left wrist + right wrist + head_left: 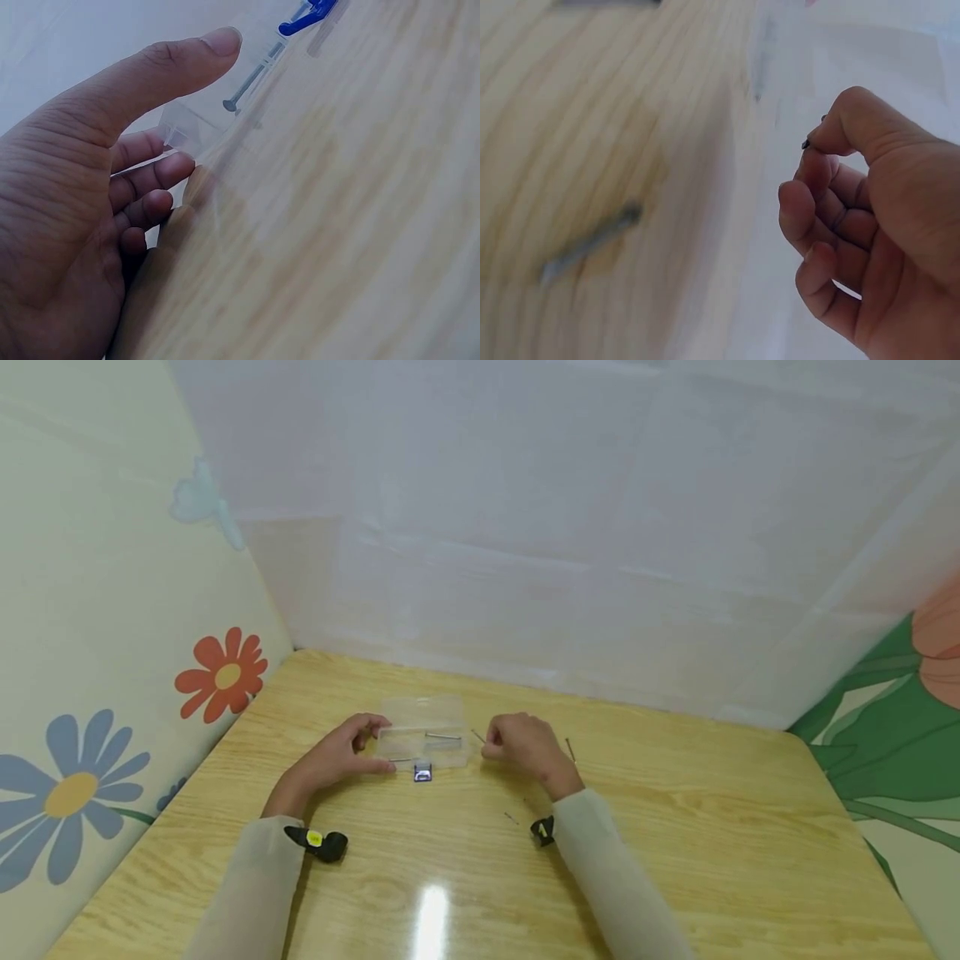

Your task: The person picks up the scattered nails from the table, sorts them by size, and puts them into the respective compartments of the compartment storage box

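By the thumb and fingertips of the right hand (525,742), a thin nail (479,737) was pinched; whether it was a nail or a screw could not be told. It was held just to the right of the clear box (450,762). By the left hand (341,752), the left end of the box was gripped, with the thumb at the near side and the fingers toward the far side.

For this step, a light but sure pinch was judged best, so that the thin shaft would not be turned between the fingertips. A steady left grip was also judged necessary, because so light a box could easily be pushed along the table (420,835).

The lid (423,710) was laid back on the far side, so access from above was left free. In the box, a long nail (442,737) was seen toward the right and another nail (400,760) toward the near left. At the near edge a blue latch (423,772) was placed; it was better not to be knocked.

Farther out, one loose nail (570,749) was seen beyond the right wrist, and a small nail (511,817) nearer.
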{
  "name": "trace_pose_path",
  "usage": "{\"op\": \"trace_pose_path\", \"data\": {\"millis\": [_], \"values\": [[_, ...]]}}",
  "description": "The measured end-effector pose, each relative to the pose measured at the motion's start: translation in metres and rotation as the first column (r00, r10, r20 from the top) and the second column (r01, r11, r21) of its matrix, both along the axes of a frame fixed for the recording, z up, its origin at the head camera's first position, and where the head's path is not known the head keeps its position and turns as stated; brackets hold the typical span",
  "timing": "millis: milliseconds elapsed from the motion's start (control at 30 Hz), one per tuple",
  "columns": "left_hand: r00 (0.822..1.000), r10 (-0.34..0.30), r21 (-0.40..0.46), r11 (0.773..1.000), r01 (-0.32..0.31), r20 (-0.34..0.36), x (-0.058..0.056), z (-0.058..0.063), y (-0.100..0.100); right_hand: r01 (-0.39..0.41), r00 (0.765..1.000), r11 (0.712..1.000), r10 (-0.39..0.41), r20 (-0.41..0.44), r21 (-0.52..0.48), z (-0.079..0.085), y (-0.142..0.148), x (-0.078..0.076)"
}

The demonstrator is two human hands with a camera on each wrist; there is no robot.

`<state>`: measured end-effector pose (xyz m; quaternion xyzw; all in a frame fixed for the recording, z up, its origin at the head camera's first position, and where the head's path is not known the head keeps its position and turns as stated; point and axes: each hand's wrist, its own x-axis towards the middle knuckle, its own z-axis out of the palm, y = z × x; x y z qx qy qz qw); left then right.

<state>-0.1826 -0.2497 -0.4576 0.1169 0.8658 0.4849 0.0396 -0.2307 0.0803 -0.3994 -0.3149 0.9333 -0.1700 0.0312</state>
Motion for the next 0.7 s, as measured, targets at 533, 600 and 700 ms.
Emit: {"op": "trace_pose_path", "data": {"millis": [533,600,700], "values": [[1.000,0.017,-0.019,1.000,-0.017,0.000,0.000,-0.002,0.001,-0.109,0.993,0.994,0.109,0.041,0.005,0.004,-0.057,0.009],[1.000,0.019,-0.015,1.000,-0.019,-0.001,0.000,-0.003,0.001,-0.117,0.992,0.993,0.116,0.041,0.015,0.004,-0.064,0.009],[1.000,0.010,-0.004,1.000,-0.010,-0.005,0.000,-0.003,0.000,-0.127,0.991,0.991,0.126,0.035,0.036,0.004,-0.073,0.009]]}}
